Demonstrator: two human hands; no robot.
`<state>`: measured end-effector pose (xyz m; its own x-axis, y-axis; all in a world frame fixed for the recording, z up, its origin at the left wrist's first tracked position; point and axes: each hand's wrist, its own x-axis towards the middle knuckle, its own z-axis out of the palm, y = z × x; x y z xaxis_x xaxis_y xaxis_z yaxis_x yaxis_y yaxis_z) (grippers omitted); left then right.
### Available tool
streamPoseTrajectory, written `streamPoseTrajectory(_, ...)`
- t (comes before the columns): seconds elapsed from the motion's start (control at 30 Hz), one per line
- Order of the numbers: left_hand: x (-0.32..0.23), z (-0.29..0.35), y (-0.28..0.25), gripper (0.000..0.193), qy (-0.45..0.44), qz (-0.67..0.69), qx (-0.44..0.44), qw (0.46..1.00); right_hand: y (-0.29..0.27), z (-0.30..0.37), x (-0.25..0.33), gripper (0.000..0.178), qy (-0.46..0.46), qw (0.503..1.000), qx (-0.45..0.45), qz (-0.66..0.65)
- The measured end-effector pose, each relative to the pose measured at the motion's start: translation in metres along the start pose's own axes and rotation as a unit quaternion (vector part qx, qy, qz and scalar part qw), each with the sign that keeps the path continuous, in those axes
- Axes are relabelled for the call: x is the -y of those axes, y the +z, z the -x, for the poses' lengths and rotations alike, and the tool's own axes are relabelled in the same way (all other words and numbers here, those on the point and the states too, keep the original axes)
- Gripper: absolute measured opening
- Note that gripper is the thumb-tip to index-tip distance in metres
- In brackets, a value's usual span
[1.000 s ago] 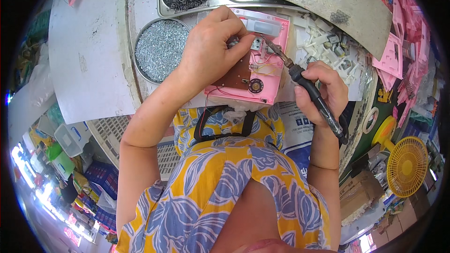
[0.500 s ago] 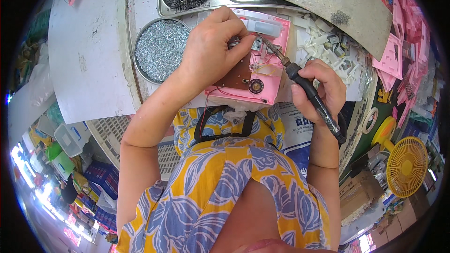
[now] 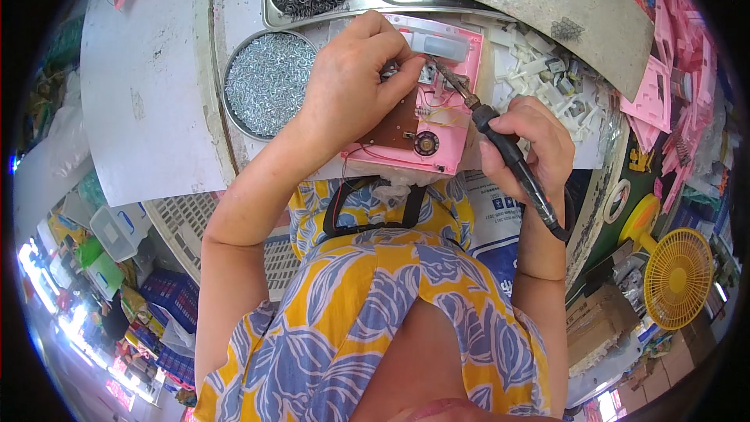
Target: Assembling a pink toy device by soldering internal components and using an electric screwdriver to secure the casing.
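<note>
A pink plastic casing [image 3: 445, 158] lies on the worktable with its inside facing up. It holds a brown board [image 3: 393, 126], a round black part [image 3: 426, 143], thin wires and a clear bluish compartment [image 3: 441, 47]. My left hand [image 3: 361, 70] reaches over the casing's left side, thumb and fingers pinched near its upper middle; what they hold is hidden. In my right hand [image 3: 539, 141] is a black-handled soldering iron [image 3: 512, 158], slanted so its metal tip comes down among the small metal parts close to my left fingertips. Whether the tip touches is unclear.
A round tin of small screws [image 3: 269, 84] stands left of the casing. Behind is a metal tray [image 3: 375, 14] with dark springs. White plastic pieces [image 3: 547, 70] lie to the right under a grey sheet [image 3: 562, 12]; pink parts [image 3: 656, 94] and a yellow fan [image 3: 678, 277] are farther right.
My right hand and the soldering iron have shifted slightly to the left and up. My left hand and the pink casing stay where they were.
</note>
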<state>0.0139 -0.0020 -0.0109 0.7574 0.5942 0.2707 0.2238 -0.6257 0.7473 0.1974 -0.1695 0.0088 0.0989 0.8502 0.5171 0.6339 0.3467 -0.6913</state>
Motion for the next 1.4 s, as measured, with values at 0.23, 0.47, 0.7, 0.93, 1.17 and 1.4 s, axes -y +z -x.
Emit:
streamPoseTrajectory(0.23, 0.0, 0.0, 0.001, 0.015, 0.013, -0.005, -0.009, 1.0, 0.001, 0.0, -0.001, 0.035, -0.019, 1.0, 0.003, 0.009)
streamPoseTrajectory(0.47, -0.001, 0.0, 0.001, 0.015, 0.02, -0.011, -0.014, 1.0, -0.005, 0.001, 0.001, 0.035, -0.017, 1.0, 0.019, 0.007)
streamPoseTrajectory(0.7, -0.001, 0.001, 0.002, 0.013, 0.014, -0.009, -0.018, 1.0, -0.008, 0.004, 0.0, 0.032, -0.017, 1.0, 0.003, 0.001)
streamPoseTrajectory(0.93, 0.001, 0.001, -0.003, 0.013, 0.025, -0.029, 0.007, 0.999, -0.012, 0.007, -0.002, 0.031, -0.004, 1.0, 0.006, 0.0)
streamPoseTrajectory(1.17, 0.003, 0.0, -0.008, 0.013, 0.014, -0.017, 0.034, 0.999, -0.012, 0.007, -0.002, 0.031, -0.006, 1.0, 0.005, -0.005)
streamPoseTrajectory(1.4, 0.001, -0.001, -0.009, 0.01, 0.016, -0.001, 0.032, 0.999, -0.01, 0.002, 0.001, 0.032, -0.01, 1.0, 0.004, 0.0)
